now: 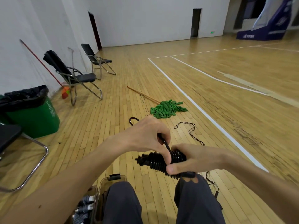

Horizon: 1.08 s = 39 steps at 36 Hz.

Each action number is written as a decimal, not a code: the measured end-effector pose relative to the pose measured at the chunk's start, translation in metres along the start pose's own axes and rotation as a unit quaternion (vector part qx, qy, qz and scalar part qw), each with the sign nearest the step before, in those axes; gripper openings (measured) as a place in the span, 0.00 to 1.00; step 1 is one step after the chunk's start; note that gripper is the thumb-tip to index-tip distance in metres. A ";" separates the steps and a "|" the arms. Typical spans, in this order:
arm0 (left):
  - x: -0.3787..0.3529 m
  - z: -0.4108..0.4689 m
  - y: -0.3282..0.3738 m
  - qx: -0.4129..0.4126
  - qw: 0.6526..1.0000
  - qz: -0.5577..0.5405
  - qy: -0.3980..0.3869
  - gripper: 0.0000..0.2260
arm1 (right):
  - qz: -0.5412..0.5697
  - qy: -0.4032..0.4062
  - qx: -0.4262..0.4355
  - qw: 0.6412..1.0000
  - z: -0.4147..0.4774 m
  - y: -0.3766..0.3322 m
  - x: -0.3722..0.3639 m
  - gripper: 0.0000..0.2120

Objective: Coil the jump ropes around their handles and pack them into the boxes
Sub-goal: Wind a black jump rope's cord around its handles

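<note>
jump rope: thick glossy black jump rope [161, 160], wound in tight turns round its handles into a bundle and held in the air above the person's knees. one free strand rises from the bundle, and a black loop of it shows past the left knuckles.
left hand: left hand [145, 136], fingers curled, pinches the free strand just above the bundle.
right hand: right hand [195, 160] is wrapped round the right end of the bundle, with the thumb pressed on the coils.
box: clear plastic box with a black clasp [103, 186], on the floor by the left knee. grey-and-white items lie just left of it, too blurred to name.
cord: thin dark cord [191, 131] lies loose on the floor beyond the hands.
writing: white marks on the green bin and white lettering on the blue padded base [262, 33] at far right, both too small to read.
floor: varnished wooden plank floor [242, 62] with white court lines.
mop: green cloth mop with a wooden pole [168, 109], flat on the floor.
bin: green plastic bin with a black liner [34, 115], at the left near the wall.
chairs: two black folding chairs with metal frames [77, 76], by the white wall.
</note>
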State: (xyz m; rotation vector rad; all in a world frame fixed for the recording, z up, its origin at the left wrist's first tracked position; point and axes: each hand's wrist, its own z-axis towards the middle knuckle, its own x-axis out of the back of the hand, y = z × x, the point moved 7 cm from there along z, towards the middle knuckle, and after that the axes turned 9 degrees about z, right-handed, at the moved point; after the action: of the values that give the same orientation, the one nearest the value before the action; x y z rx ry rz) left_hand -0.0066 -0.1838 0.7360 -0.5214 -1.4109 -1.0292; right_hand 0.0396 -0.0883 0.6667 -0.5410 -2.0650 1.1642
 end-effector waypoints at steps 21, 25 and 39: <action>-0.021 -0.004 -0.015 0.051 0.882 -0.465 -0.048 0.13 | 0.102 0.023 0.130 0.986 -0.008 -0.029 0.002 0.22; -0.031 -0.012 -0.029 0.080 0.848 -0.524 -0.002 0.06 | 0.141 0.049 0.147 0.978 -0.011 -0.029 0.012 0.23; -0.054 -0.022 -0.028 0.199 0.853 -0.475 0.085 0.12 | 0.171 0.228 0.148 0.947 -0.010 -0.002 0.062 0.32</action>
State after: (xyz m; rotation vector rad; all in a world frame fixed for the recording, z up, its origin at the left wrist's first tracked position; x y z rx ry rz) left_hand -0.0099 -0.2011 0.6742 0.6482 -1.6794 -1.4355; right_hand 0.0059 -0.0439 0.6952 -0.9445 -1.4078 1.3631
